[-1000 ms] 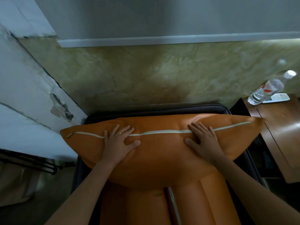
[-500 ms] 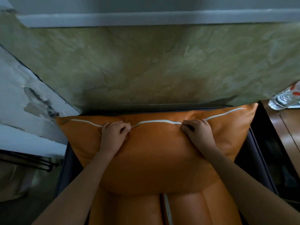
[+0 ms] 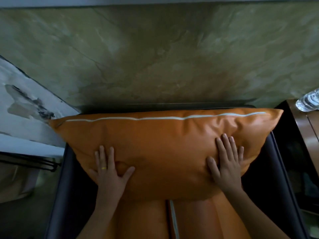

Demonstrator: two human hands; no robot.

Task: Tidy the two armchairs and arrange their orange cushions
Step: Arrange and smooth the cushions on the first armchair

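Note:
A large orange cushion [image 3: 162, 144] with white piping along its top edge stands against the back of a dark armchair [image 3: 69, 178]. My left hand [image 3: 108, 171] lies flat on the cushion's lower left face, fingers spread, a yellow ring on one finger. My right hand [image 3: 226, 161] presses flat on the lower right face, fingers spread. Below the cushion the orange seat pad [image 3: 195, 219] shows, with a white seam down its middle. Neither hand grips anything.
A greenish marble wall [image 3: 155, 57] rises right behind the chair. A wooden side table [image 3: 309, 131] stands at the right with a clear plastic water bottle [image 3: 309, 102] on it. A white panel with peeling paint [image 3: 22, 111] and a dark rail [image 3: 29, 161] are on the left.
Both hands let go of the cushion's top seam and slid down to its lower face, now pressing flat with spread fingers. The cushion sits more upright against the chair back.

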